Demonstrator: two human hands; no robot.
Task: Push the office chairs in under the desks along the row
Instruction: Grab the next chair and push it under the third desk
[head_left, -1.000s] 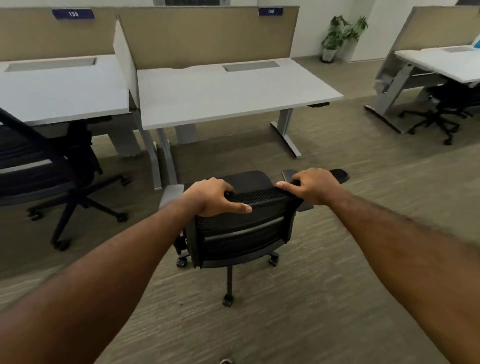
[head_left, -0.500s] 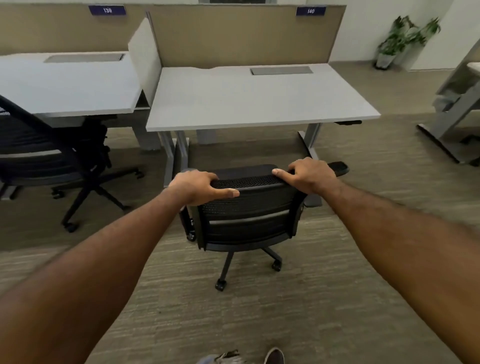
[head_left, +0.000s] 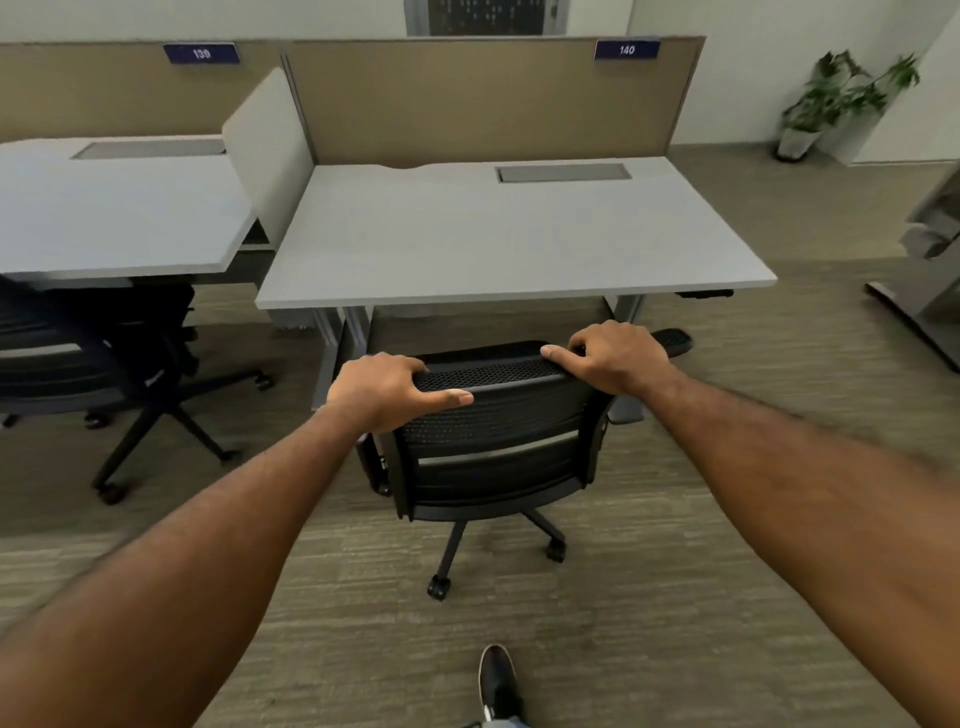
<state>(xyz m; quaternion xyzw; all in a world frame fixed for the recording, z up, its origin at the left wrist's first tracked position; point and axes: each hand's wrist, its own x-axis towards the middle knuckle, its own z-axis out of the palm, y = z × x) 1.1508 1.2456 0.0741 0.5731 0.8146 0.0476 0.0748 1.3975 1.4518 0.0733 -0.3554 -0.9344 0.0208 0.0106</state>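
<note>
A black mesh office chair (head_left: 498, 447) stands on the carpet just in front of the white desk (head_left: 519, 244) labelled 140, its backrest facing me. My left hand (head_left: 382, 389) grips the left top corner of the backrest, thumb lying along the rear face. My right hand (head_left: 618, 356) grips the right top corner, index finger stretched along the rim. The seat's front edge is near the desk's front edge; its right armrest (head_left: 672, 343) sticks out beside my right hand. A second black chair (head_left: 104, 353) sits partly under the left desk (head_left: 114, 208), labelled 139.
Tan divider panels (head_left: 488, 98) back both desks, with a white side screen (head_left: 270, 150) between them. Desk legs (head_left: 343, 338) flank the chair's path. A potted plant (head_left: 831, 104) stands far right, another desk frame (head_left: 924, 291) at the right edge. My shoe (head_left: 496, 680) is below.
The chair has rolled forward toward desk 140 and I have stepped after it; the desk now sits centred and closer. Both hands keep their grip on the backrest.
</note>
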